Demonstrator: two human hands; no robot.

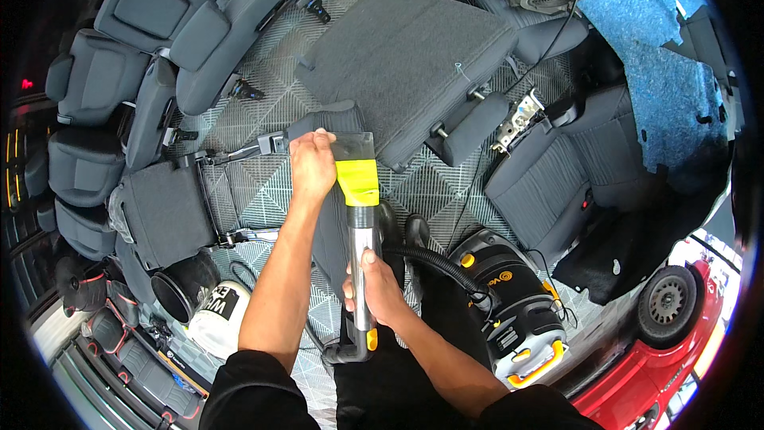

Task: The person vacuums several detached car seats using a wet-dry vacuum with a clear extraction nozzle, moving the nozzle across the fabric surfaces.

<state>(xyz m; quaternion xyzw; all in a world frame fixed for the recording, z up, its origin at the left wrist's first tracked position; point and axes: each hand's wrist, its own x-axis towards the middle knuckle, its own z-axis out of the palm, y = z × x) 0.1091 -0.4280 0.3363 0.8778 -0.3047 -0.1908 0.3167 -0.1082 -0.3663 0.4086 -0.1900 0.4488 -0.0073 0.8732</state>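
Vacuum wand (362,231), one, is gripped by the right hand (380,291), its nozzle (354,147) over grey seat (344,117). Left hand (314,163) curls beside it, hold unclear. Nozzle probably works best flat, hose (434,259) slack.

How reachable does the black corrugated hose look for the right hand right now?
Probably yes: the hose curves close by the right hand, with nothing visible covering that stretch, though the hand grips the shiny silver metal tube and would have to let go first.
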